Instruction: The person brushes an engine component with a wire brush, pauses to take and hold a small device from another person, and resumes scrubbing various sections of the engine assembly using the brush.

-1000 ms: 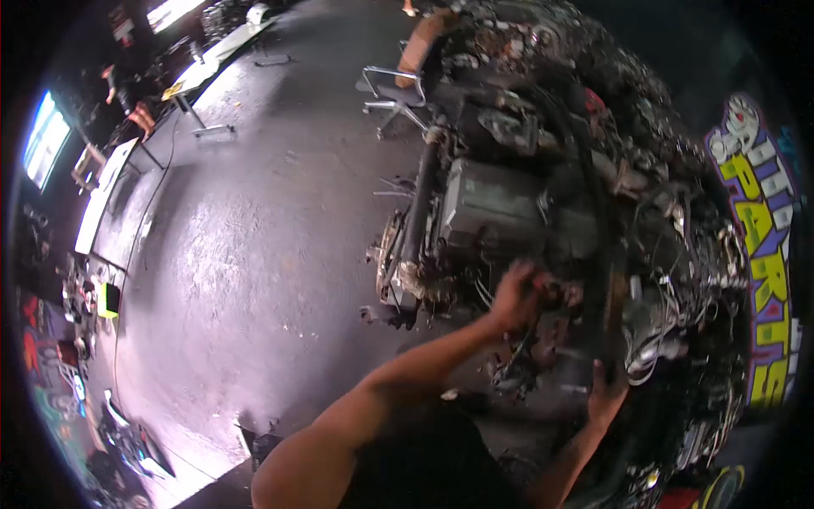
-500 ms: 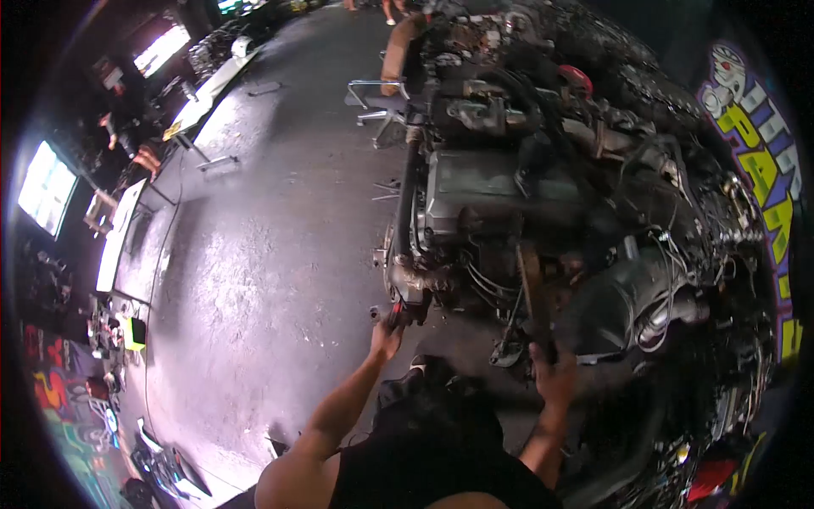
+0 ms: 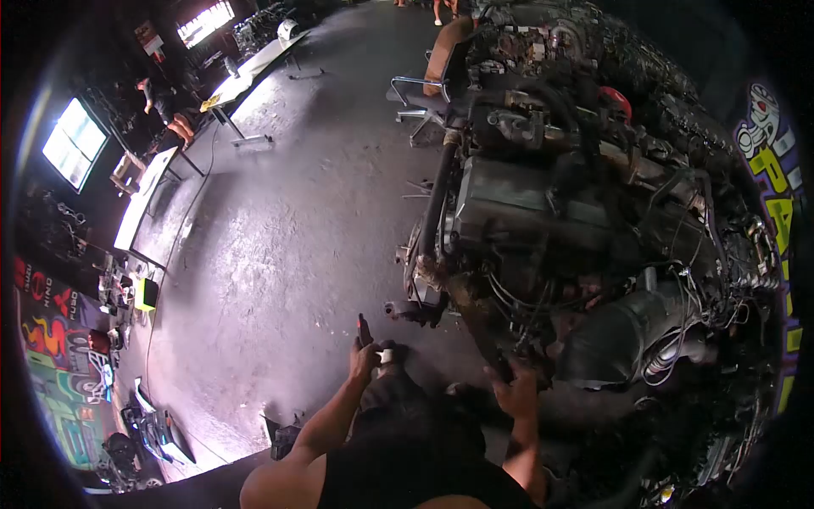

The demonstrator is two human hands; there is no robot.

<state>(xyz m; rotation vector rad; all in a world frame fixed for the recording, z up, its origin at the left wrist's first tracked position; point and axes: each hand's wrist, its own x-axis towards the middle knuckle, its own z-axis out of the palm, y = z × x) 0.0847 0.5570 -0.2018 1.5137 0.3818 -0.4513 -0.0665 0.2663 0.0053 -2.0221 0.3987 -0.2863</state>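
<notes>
My left hand (image 3: 363, 363) is closed around a small black-and-red tool (image 3: 363, 329); its kind is not clear. It is held up over the floor, apart from the engine and left of its lower corner. In my right hand (image 3: 515, 392) is the near end of a long, flat, brownish bar (image 3: 476, 321). The bar slants up and left, its far end at the front of the large, dirty engine (image 3: 530, 199). Whether it touches the engine I cannot tell. Thin cables (image 3: 500, 293) and a wide dark duct (image 3: 602, 343) lie to its right.
An office chair (image 3: 447, 59) stands behind the engine. Long tables (image 3: 151, 191) line the left side, with another person (image 3: 165, 110) beside them. A motorcycle (image 3: 157, 428) stands at lower left. More engine parts (image 3: 653, 110) are piled along the right.
My left hand has drawn back from the engine's lower corner with the tool. My right hand has moved down and left, and the bar now tilts further left. The view has shifted.
</notes>
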